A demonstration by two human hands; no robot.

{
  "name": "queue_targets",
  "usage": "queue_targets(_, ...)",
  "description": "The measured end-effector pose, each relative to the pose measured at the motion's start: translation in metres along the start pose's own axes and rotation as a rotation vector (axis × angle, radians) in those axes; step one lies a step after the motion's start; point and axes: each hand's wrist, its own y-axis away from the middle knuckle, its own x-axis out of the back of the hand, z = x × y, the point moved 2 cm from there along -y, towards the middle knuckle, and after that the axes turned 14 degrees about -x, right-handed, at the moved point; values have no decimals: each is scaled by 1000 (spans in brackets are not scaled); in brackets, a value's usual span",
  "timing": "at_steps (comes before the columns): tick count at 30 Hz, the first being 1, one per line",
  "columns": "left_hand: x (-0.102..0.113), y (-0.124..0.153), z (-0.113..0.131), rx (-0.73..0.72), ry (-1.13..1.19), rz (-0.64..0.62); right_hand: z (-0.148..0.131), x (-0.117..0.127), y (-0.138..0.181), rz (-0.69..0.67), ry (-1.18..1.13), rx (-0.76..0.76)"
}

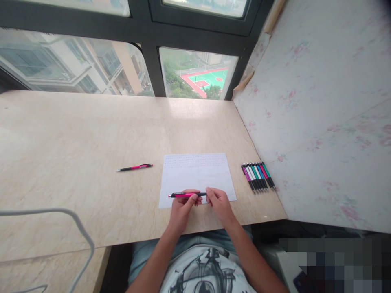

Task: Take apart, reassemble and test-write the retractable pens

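A pink and black pen (pixel 180 195) lies level across both hands, above the lower part of a white sheet of paper (pixel 198 177) with rows of writing along its top. Fingers of my left hand (pixel 182 207) are wrapped round the pink barrel. At the black tip end, my right hand (pixel 218 203) pinches the pen between thumb and fingers, hiding the tip. Left of the paper rests another pink and black pen (pixel 135 167). To the right, several pens (pixel 258 176) in purple, white, green, blue and pink lie side by side in a row.
The pale marble-patterned tabletop (pixel 91 142) runs back to dark-framed windows (pixel 152 53). A flower-patterned wall (pixel 320 122) closes the right side, close to the pen row. At the lower left, a grey cable or tube (pixel 76 221) curves over the table edge.
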Motion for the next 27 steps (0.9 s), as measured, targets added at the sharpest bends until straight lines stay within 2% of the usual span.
queue_targets(5,-5,-1,-2,77,199,70,-14,9,1,23,260,311)
queue_targets(8,-4,-2,-2,84,204,80,-19,14,0,-23,250,367)
queue_targets(12,0,-4,-4,62,188,61,-18,17,-1,7,184,293)
queue_targets(16,2,-5,-6,44,113,7,-14,19,-4,10,211,188)
queue_targets(22,2,-6,-6,41,107,1,-15,23,-4,-30,147,194)
queue_targets(27,2,-6,-6,40,85,-16,-12,21,-3,-47,124,121)
